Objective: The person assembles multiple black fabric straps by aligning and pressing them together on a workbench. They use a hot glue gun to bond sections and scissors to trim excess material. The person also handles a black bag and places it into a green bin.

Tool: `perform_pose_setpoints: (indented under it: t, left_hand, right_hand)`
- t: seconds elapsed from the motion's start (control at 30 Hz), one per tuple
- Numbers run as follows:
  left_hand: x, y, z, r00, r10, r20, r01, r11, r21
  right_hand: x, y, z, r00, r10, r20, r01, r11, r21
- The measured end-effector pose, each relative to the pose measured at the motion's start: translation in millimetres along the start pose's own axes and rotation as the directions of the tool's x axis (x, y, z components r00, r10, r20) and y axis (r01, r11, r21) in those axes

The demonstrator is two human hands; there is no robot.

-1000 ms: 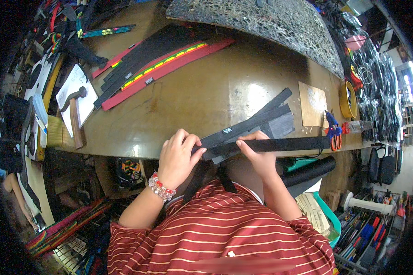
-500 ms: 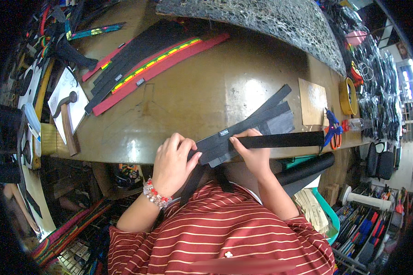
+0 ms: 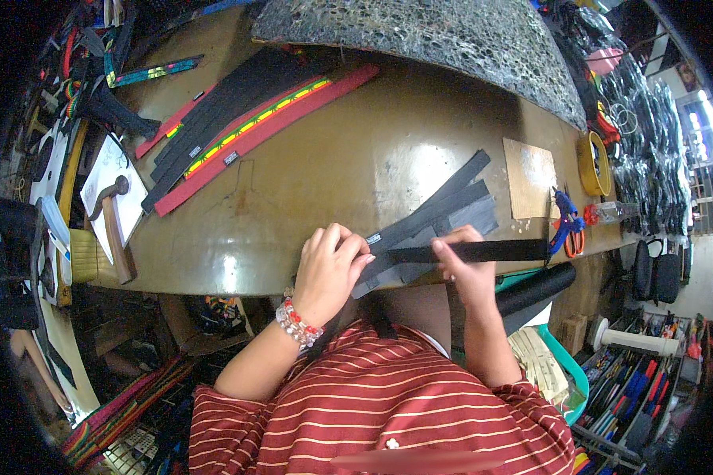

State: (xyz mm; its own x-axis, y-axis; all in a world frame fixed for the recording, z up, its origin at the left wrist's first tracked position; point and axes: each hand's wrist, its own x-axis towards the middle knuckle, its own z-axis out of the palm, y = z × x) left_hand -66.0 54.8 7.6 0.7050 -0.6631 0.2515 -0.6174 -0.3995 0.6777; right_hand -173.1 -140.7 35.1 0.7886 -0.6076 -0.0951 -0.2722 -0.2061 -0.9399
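Black flat fabric strip (image 3: 511,251): overlaps dark-grey layered fabric strips (image 3: 469,207) by near edge of brown table (image 3: 317,158). Left hand (image 3: 331,265) curled at their ends, grip hidden; right hand (image 3: 471,267) half-curled, thumb over strip, hold uncertain. Probable step: aligning; next move calls for steadying layers.

Workshop (rather cluttered): hammer (image 3: 114,226), scissors (image 3: 579,239) on worktable (image 3: 293,190).
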Motion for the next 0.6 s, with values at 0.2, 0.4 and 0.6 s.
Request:
perform_pose_setpoints:
  t: [0.2,0.4,0.6]
  left_hand:
    - [2,3,-3,0.999,-0.023,0.039,0.024,1.000,-0.012]
    - [1,3,-2,0.998,-0.029,0.050,0.029,1.000,0.001]
    - [7,15,-8,0.996,0.001,0.091,-0.012,0.992,0.123]
  right_hand:
    - [27,20,-11,0.995,-0.090,-0.032,0.079,0.965,-0.249]
    - [33,27,-5,0.972,-0.233,-0.038,0.199,0.894,-0.402]
    - [33,26,0,0.960,-0.275,-0.049,0.225,0.864,-0.450]
